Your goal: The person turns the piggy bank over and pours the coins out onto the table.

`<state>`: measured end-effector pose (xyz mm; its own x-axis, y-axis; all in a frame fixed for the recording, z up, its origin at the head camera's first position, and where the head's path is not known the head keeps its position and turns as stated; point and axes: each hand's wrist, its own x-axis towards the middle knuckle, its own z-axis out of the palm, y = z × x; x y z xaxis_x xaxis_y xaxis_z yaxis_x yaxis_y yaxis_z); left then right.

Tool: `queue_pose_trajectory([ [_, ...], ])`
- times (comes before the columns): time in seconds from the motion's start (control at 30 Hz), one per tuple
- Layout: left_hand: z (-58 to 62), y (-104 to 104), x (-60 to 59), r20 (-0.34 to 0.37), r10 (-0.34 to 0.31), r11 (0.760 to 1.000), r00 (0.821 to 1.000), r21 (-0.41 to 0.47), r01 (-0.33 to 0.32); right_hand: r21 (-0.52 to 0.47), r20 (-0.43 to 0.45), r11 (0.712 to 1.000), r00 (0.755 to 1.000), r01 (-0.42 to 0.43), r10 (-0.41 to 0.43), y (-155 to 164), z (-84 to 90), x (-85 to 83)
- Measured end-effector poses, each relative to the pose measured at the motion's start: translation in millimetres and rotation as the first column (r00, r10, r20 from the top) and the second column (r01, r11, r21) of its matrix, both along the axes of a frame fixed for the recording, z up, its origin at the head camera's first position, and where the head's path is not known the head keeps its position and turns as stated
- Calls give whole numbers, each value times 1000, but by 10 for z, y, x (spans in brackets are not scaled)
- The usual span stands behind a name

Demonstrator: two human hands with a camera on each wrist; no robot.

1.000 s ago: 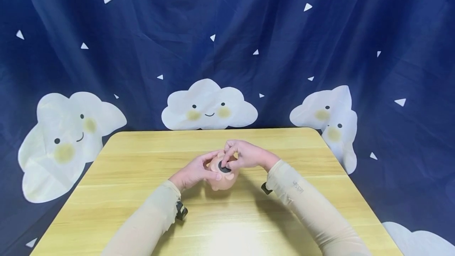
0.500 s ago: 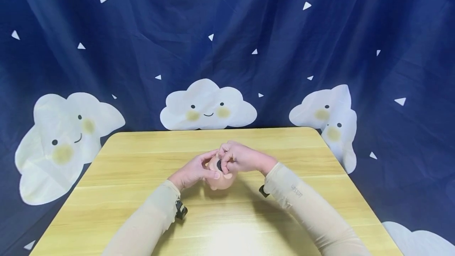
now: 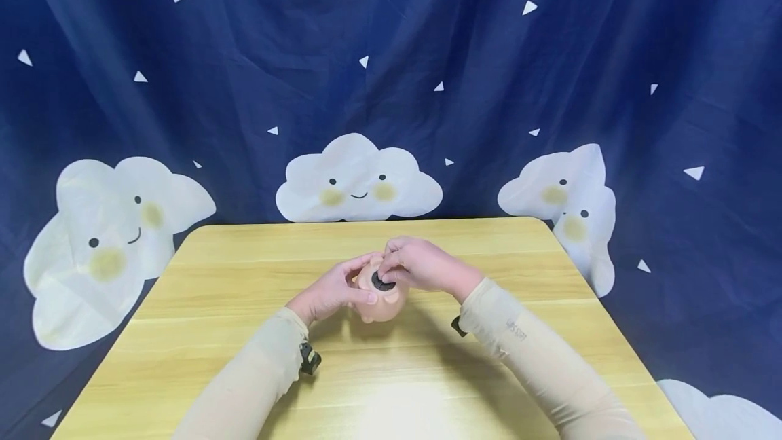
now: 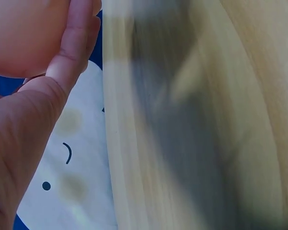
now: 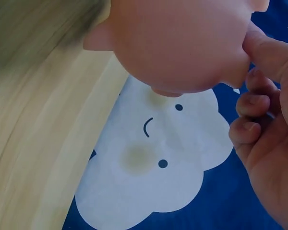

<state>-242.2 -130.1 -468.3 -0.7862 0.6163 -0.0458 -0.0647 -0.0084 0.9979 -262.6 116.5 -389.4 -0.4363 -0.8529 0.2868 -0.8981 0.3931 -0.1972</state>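
A round pink piggy bank (image 3: 386, 309) is held just above the table, its underside with stubby feet tilted up toward the head camera. A black round plug (image 3: 380, 283) sits in that underside. My left hand (image 3: 332, 292) grips the bank from the left, thumb across the near side. From the right, my right hand (image 3: 424, 265) reaches over with bent fingers and thumb pinching at the plug's edge; their exact hold is partly hidden. In the right wrist view the smooth pink body (image 5: 182, 43) fills the top, with the thumb against it and several fingers curled.
The light wooden table (image 3: 244, 345) lies beneath both forearms. Behind it hangs a dark blue curtain (image 3: 403, 32) with white clouds and triangles. A small black wrist camera (image 3: 309, 360) is strapped to the left sleeve.
Half a second ago the right hand was turned further over the plug, covering more of it. Now it has rolled back and up, showing more black. The left hand keeps its grip.
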Motion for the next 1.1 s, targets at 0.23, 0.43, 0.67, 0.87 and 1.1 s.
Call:
queue_pose_trajectory([
  [0.23, -48, -63, 4, 27, -53, 998, 998, -13, 53, 15, -136, 999, 990, -39, 41, -34, -66, 91],
  [0.43, -35, -146, 24, 106, -186, 982, 977, 40, 183, 59, -114, 995, 989, -86, 92, -97, 23, 193],
  [0.67, 54, -200, 48, 164, -349, 937, 923, 53, 345, 96, -55, 983, 985, -157, 163, -143, 147, 351],
  [0.87, 142, -187, 30, 206, -525, 851, 826, 90, 518, 46, -32, 975, 975, -219, 221, -159, 189, 458],
  [1.1, 151, -212, 45, 199, -538, 843, 819, 96, 530, -74, 31, 959, 961, -273, 276, -144, 275, 461],
])
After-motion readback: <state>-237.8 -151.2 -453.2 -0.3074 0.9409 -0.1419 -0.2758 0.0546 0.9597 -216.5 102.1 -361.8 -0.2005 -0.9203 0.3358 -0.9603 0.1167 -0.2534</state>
